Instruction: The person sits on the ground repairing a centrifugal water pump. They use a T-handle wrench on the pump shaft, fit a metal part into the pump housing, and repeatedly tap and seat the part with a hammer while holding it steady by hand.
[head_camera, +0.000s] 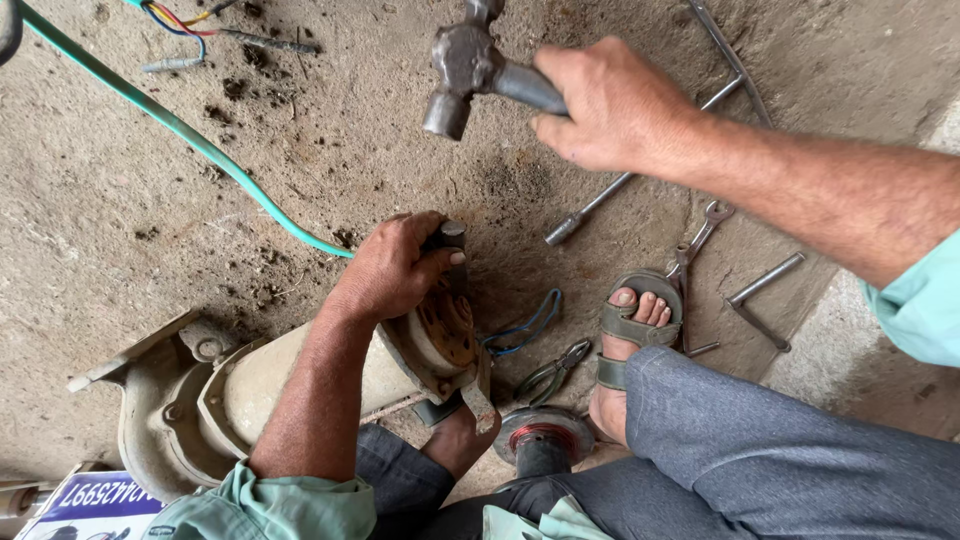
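Observation:
My right hand (610, 105) grips the handle of a steel ball-peen hammer (462, 65), raised above the ground at the top centre. My left hand (392, 268) is closed around a dark rod-like tool (450, 240) held against the rusty end plate (447, 330) of a cream-coloured water pump (250, 385), which lies on its side at the lower left. The hammer head hangs above and slightly right of the left hand, apart from it.
On the dirt floor lie a green hose (170, 125), coloured wires (175, 25), socket wrenches (620, 185), a spanner (705, 230), pliers (555, 372), a blue wire loop (525, 328) and a copper-wound rotor (545, 435). My sandalled foot (630, 325) rests between them.

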